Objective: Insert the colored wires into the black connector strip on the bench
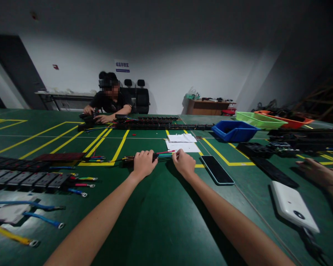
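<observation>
In front of me, at the middle of the table, my left hand (144, 162) is wrapped round a bundle of coloured wires (164, 155). Dark ends of the bundle stick out on its left side. Red, green and blue wires run from it toward my right hand (184, 161), whose fingers are closed in a pinch at the wire tips. Exactly which tip lies between those fingers is hidden. White paper sheets (183, 146) lie just beyond my right hand, and a dark-screened phone (217, 170) rests to its right.
Black socket strips (33, 180) with lugged wires lie at left. A white power bank (292, 205), a blue bin (234, 131) and a green tray (259, 120) stand at right. Across the table a person (111, 99) handles a dark object; another person's hand (319, 171) reaches in from the right.
</observation>
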`<state>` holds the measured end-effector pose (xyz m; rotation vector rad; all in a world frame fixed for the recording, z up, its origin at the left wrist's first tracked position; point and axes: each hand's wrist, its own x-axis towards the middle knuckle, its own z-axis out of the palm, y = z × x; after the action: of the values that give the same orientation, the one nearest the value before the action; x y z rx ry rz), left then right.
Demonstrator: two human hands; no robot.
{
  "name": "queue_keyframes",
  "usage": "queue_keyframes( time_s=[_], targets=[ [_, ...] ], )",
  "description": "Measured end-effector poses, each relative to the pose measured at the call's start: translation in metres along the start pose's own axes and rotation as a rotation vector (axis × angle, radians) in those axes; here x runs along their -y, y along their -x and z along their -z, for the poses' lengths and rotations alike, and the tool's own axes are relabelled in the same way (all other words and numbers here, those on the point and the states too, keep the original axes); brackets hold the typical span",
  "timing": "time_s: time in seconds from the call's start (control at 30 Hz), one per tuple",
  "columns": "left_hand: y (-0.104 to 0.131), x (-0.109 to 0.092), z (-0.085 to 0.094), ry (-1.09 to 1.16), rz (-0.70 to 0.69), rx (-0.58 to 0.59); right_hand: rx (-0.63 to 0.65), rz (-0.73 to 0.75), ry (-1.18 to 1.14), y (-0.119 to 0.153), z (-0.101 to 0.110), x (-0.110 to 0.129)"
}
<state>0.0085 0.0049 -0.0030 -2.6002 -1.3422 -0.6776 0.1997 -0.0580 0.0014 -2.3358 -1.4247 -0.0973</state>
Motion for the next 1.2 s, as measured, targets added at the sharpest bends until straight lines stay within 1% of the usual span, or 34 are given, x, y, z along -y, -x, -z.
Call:
queue_keyframes(
  time_s=[0.1, 0.17, 0.33, 0.57, 0.73, 0.83, 0.97, 1.13, 1.2],
  targets=[
    [-0.0001, 0.0005, -0.0008, 0.004, 0.011, -0.003, -0.003, 0.100, 0.035, 0.0021, 0.0006, 0.0005],
    [-0.0001, 0.0005, -0.0006, 0.005, 0.012, 0.000, 0.001, 0.131, 0.046, 0.0020, -0.0007, 0.0001],
    [0.0001, 0.0001, 0.0008, 0.024, 0.015, 0.012, -0.013, 0.119, 0.068, 0.0003, -0.0049, -0.0023],
    [0.0003, -0.0005, 0.0016, 0.022, 0.024, 0.027, -0.045, 0.152, 0.095, 0.0023, -0.0072, -0.0007],
    [0.0004, -0.0011, 0.0034, 0.006, 0.024, 0.026, -0.032, 0.142, 0.049, 0.0008, -0.0069, -0.0016],
    [0.0006, -0.0013, 0.0036, -0.005, 0.021, 0.023, -0.070, 0.127, -0.040, 0.0010, -0.0055, -0.0027],
    [0.0008, -0.0014, 0.0032, -0.027, 0.011, 0.003, -0.145, 0.163, -0.121, 0.0026, -0.0045, -0.0021],
    [0.0004, -0.0015, 0.0034, -0.030, 0.002, 0.007, -0.228, 0.136, -0.141, 0.0019, -0.0055, -0.0041],
    [0.0003, -0.0014, 0.0037, -0.013, -0.001, 0.010, -0.241, 0.142, -0.123, 0.0011, -0.0063, -0.0053]
  ],
)
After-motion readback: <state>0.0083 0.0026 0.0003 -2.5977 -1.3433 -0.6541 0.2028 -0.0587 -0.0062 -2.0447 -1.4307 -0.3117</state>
